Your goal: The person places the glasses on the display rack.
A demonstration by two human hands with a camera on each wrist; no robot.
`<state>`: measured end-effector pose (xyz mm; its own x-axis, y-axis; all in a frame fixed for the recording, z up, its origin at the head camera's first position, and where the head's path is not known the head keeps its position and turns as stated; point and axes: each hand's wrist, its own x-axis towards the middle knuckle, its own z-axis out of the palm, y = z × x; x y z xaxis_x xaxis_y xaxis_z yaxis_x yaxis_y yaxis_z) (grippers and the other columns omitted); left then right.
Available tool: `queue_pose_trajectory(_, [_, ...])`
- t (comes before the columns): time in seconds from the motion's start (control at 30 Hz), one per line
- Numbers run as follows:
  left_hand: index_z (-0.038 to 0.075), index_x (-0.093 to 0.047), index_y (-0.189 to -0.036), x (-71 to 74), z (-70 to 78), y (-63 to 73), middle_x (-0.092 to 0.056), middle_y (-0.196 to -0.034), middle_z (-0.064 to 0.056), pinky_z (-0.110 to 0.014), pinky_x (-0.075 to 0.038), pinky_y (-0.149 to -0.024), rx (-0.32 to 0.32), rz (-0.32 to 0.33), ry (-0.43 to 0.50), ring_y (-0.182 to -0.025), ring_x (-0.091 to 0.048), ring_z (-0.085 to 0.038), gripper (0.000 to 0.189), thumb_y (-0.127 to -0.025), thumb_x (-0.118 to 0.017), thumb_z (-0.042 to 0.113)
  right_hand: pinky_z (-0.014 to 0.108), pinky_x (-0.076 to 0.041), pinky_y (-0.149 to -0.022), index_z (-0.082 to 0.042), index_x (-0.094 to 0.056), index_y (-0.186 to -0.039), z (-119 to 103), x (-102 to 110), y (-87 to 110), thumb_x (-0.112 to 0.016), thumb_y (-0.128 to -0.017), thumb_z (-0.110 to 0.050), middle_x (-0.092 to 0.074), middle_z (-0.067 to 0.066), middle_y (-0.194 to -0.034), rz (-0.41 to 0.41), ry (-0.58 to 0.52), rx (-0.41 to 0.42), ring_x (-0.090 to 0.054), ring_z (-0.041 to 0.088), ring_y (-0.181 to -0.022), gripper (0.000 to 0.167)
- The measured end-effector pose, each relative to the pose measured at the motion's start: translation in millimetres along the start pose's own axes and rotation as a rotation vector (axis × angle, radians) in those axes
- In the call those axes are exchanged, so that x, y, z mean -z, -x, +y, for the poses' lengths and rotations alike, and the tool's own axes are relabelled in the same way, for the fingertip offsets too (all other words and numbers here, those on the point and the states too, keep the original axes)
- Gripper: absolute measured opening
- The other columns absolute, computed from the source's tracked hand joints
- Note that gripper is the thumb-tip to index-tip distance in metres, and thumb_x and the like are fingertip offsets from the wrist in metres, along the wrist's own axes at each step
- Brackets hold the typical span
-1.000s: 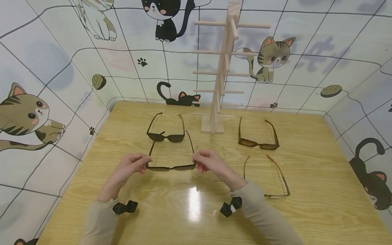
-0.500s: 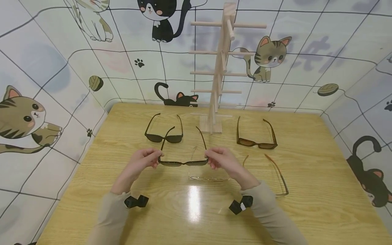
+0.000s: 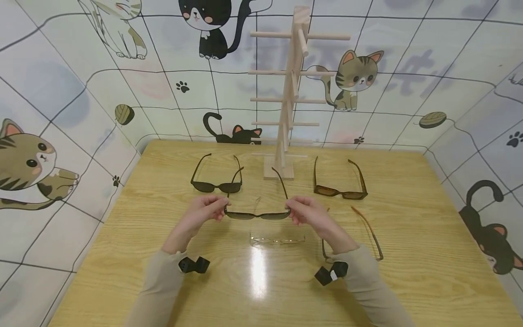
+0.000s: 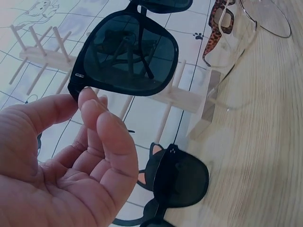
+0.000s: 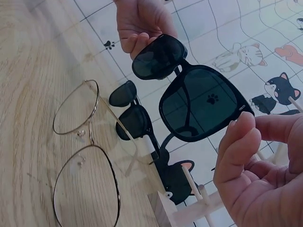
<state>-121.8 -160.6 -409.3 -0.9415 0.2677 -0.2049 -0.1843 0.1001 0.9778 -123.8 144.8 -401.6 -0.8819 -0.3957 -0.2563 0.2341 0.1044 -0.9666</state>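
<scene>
Both hands hold one pair of black sunglasses [image 3: 257, 215] above the table, lenses toward the person and temples pointing away. My left hand [image 3: 202, 213] pinches the frame's left hinge corner between thumb and fingers. At the opposite corner, my right hand [image 3: 312, 214] pinches the frame in the same way. In the left wrist view a dark lens [image 4: 130, 56] rises above the fingertips. Thin gold-rimmed glasses [image 3: 278, 240] lie on the table just below the held pair. Behind the left hand lies another pair of black sunglasses [image 3: 216, 186].
A wooden rack with several pegs [image 3: 286, 91] stands at the back of the table [image 3: 163, 290]. Brown tortoiseshell sunglasses [image 3: 341, 193] lie to its right. Glasses with brown temples [image 3: 369, 229] sit partly behind the right forearm. Cat-patterned cloth [image 3: 163, 104] surrounds the table's back and sides.
Both hands have carried the black sunglasses to the right and slightly away from the person. The gold-rimmed glasses, partly covered before, now show more fully. The view has shifted slightly.
</scene>
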Motion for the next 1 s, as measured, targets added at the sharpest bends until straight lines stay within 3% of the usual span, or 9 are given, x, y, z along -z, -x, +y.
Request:
queue_pose_trajectory(0.27, [-0.015, -0.059, -0.106, -10.6, 1.5, -11.8, -0.056, -0.07, -0.004, -0.023, -0.051, -0.059, 0.006, -0.004, 0.0, -0.059, -0.054, -0.01, 0.033, -0.093, -0.059, 0.016, 0.02, -0.042, -0.052, -0.002, -0.058, -0.094, 1.2, 13.4, 2.9, -0.051, -0.098, -0.021, -0.055, 0.003, -0.072, 0.017, 0.018, 0.003, -0.051, 0.009, -0.056, 0.02])
queue_pose_trajectory(0.5, [-0.005, -0.065, -0.099, -20.1, 4.0, -22.9, -0.055, -0.069, -0.003, -0.023, -0.049, -0.058, 0.013, -0.014, 0.024, -0.058, -0.052, -0.01, 0.023, -0.093, -0.06, 0.017, 0.021, -0.044, -0.051, 0.002, -0.059, -0.095, 2.0, 22.8, 4.0, -0.053, -0.097, -0.02, -0.055, 0.002, -0.069, 0.071, 0.029, 0.018, -0.052, 0.01, -0.055, 0.023])
queue_pose_trajectory(1.0, [-0.004, -0.063, -0.096, -35.4, 16.6, -43.4, -0.055, -0.067, -0.002, -0.024, -0.049, -0.058, 0.025, 0.006, 0.035, -0.057, -0.051, -0.01, 0.023, -0.094, -0.059, 0.019, 0.02, -0.042, -0.048, -0.001, -0.06, -0.092, -4.2, 42.0, -2.7, -0.053, -0.097, -0.021, -0.055, -0.001, -0.066, 0.149, 0.036, 0.025, -0.051, 0.01, -0.053, 0.022])
